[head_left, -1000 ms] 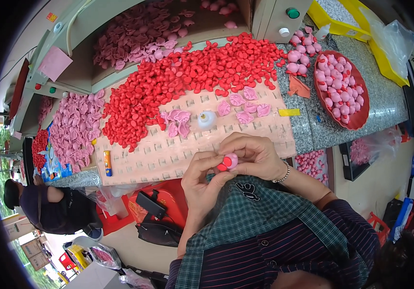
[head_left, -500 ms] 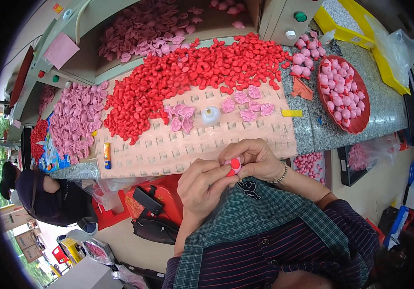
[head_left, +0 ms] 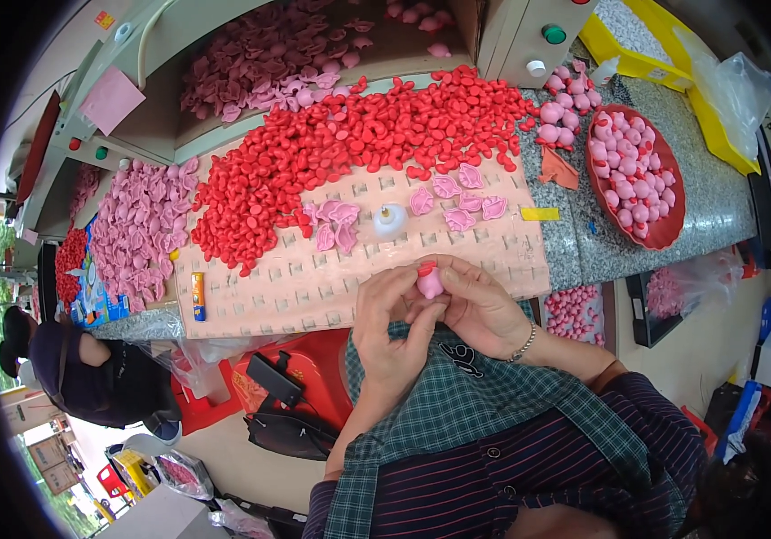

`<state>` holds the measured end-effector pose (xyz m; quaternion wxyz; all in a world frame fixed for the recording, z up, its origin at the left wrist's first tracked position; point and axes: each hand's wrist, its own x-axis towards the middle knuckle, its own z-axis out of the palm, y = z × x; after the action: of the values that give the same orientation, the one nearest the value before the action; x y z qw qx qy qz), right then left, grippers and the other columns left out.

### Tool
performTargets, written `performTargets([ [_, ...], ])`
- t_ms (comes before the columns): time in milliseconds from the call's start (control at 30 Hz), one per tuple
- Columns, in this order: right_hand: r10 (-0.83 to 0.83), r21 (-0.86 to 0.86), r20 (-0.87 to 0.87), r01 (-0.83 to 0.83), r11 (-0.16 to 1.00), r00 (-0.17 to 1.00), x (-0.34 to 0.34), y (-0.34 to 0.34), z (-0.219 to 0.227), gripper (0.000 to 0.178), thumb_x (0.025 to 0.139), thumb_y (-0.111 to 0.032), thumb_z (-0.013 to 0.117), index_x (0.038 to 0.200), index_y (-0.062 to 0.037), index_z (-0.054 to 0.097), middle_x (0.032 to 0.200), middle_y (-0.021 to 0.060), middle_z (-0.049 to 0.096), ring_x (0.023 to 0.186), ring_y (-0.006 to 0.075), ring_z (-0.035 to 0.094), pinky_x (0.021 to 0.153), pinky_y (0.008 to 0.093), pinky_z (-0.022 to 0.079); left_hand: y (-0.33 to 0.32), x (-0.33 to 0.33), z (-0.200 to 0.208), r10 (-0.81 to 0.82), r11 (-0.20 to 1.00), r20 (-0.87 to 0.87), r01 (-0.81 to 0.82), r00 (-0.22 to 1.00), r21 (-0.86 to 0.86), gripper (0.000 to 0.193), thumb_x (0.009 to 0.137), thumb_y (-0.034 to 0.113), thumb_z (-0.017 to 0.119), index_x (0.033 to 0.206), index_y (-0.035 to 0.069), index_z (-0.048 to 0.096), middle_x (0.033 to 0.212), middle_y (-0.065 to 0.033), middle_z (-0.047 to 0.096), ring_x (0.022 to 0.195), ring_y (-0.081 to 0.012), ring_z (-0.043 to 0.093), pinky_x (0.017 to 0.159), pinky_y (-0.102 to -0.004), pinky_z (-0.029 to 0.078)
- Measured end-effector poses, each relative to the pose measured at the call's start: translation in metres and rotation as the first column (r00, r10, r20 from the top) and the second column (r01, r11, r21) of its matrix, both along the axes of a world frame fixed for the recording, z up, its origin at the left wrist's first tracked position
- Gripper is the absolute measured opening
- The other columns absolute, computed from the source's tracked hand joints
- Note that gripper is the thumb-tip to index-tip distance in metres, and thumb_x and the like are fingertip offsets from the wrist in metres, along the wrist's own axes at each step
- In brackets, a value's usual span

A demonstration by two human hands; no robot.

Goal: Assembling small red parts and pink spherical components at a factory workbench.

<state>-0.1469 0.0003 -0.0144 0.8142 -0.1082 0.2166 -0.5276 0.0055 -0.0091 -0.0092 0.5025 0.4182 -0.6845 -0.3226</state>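
Observation:
Close to my body, just past the bench's near edge, a small pink rounded figure with a red piece on top (head_left: 430, 284) is pinched between both hands. My left hand (head_left: 389, 316) has its fingertips against the red piece and the pink side. From the other side my right hand (head_left: 477, 307) grips the pink body with thumb and fingers. Beyond them a small white bottle (head_left: 392, 220) stands on the pale pink mat (head_left: 313, 292). Thin pink shell pieces (head_left: 462, 218) lie right of the bottle, and another cluster (head_left: 335, 225) lies left of it.
Red pieces (head_left: 340, 135) form a long heap behind the mat. Pink shells (head_left: 138, 234) are piled left. A red bowl (head_left: 597, 171) of pink-and-red figures stands right, near a yellow bin (head_left: 725, 126). A glue-stick-like tube (head_left: 198, 296) lies front left. Another person (head_left: 71, 364) sits far left.
The pink figure has been turned upright, so its red piece now faces up and its pink body shows. Both hands have moved slightly up, with the left fingers more spread.

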Motion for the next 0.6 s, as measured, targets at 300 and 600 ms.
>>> performTargets([
  [300,0.019,0.061,-0.001,-0.019,0.998,1.000,-0.002,0.001,-0.007,0.031,0.096,-0.018,0.062,0.123,-0.0048,0.057,0.112,0.0074,0.065,0.105,0.0173,0.063,0.091,0.0317,0.051,-0.001,-0.001,-0.005,0.009,0.997,-0.130,0.000,0.992,0.073,0.036,0.074,-0.005,0.076,0.109,0.000,0.065,0.109,-0.0155,0.066,0.101,-0.0269,0.063,0.081,-0.0325,0.053],
  [600,0.104,-0.008,0.130,-0.103,0.995,0.986,-0.001,0.001,-0.009,0.039,0.099,-0.020,0.056,0.133,-0.0030,0.050,0.117,0.0109,0.062,0.107,0.0218,0.062,0.095,0.0373,0.051,-0.006,-0.002,0.005,-0.005,1.000,0.043,0.003,0.999,0.025,0.044,0.073,-0.003,0.075,0.115,0.000,0.064,0.106,-0.0143,0.063,0.099,-0.0245,0.061,0.088,-0.0321,0.048],
])
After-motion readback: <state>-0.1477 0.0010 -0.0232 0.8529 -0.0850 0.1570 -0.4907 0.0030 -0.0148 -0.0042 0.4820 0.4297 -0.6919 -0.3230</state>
